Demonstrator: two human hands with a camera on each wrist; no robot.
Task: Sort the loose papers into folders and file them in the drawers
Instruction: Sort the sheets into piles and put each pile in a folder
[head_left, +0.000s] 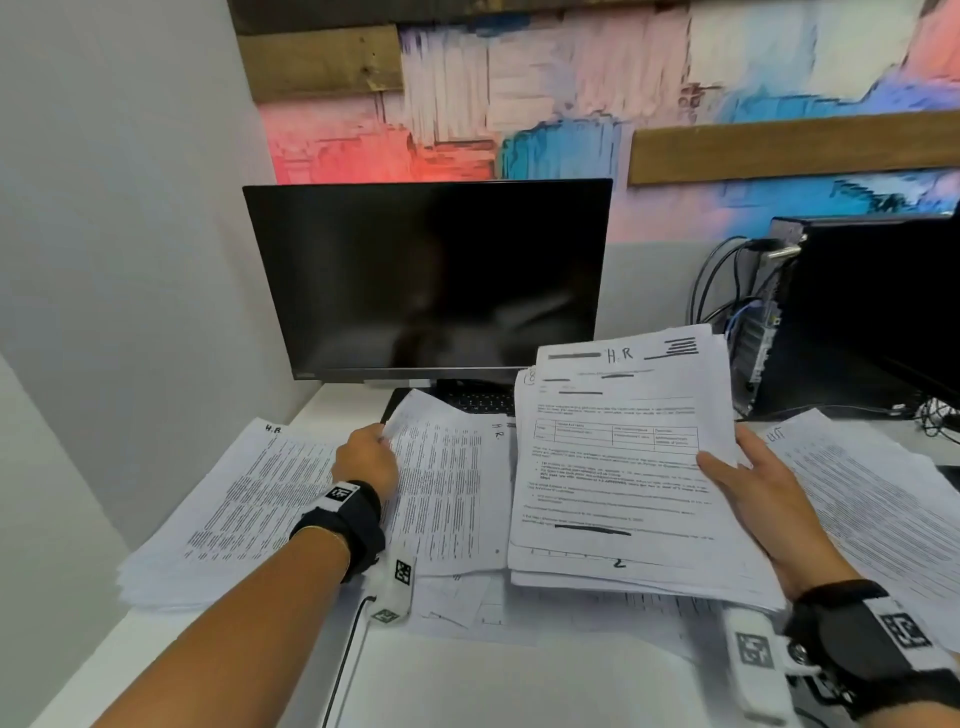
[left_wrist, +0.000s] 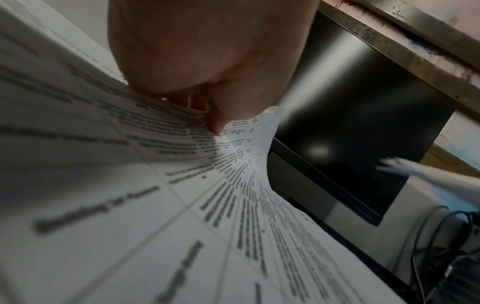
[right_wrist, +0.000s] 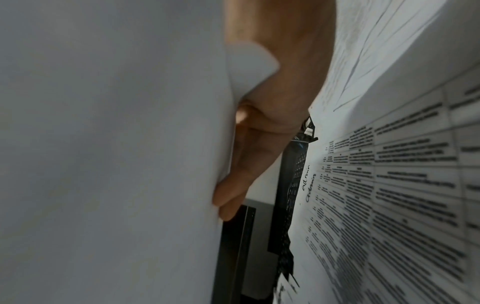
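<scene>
Loose printed papers cover the white desk (head_left: 467, 686). My right hand (head_left: 748, 483) holds up a thick stack of sheets (head_left: 618, 467) by its right edge, thumb on top and fingers (right_wrist: 233, 185) under it; a sheet in it reads "H.R". My left hand (head_left: 371, 449) pinches the top left corner of a printed sheet (head_left: 452, 478) marked "H.R." lying mid-desk, curling that corner (left_wrist: 246, 131) upward. A pile marked "H.R." (head_left: 244, 499) lies at the left. A pile marked "admin" (right_wrist: 389, 185) lies at the right (head_left: 872, 499). No folder or drawer is in view.
A dark monitor (head_left: 426, 280) stands at the back of the desk, with a black keyboard (head_left: 478, 400) partly under the papers. A black computer case (head_left: 857, 312) with cables is at the right. A grey wall closes the left side.
</scene>
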